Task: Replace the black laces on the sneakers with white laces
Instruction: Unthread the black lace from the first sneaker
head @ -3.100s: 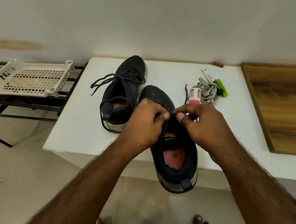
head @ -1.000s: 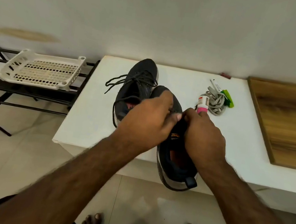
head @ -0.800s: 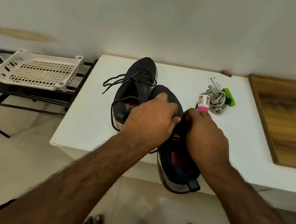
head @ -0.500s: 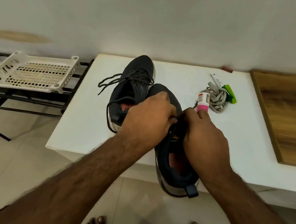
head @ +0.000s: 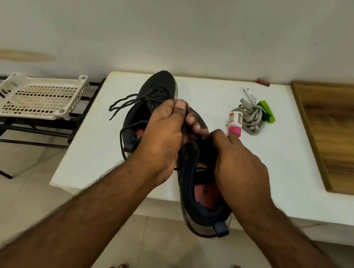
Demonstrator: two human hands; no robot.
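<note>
Two dark sneakers lie on the white table [head: 89, 157]. The near sneaker [head: 204, 191] hangs its heel over the front edge, its pink insole showing. My left hand [head: 163, 138] is raised over its lace area, thumb and fingers pinching its black lace. My right hand [head: 238, 164] grips the tongue and right side of the same shoe. The far sneaker [head: 155, 91] stands behind my left hand, its black laces [head: 122, 104] loose and trailing to the left. A bundle of pale laces [head: 251, 119] lies at the back right of the table.
A small pink-capped bottle [head: 234, 124], a green clip [head: 267, 112] and a white tube [head: 250, 95] lie by the pale laces. A wooden board [head: 346, 140] covers the table's right. A white plastic basket [head: 35, 97] sits on a black rack to the left. My bare feet stand on the tiled floor.
My left hand has lifted and turned, drawing the black lace up from the near sneaker. My right hand has stayed on the shoe's tongue.
</note>
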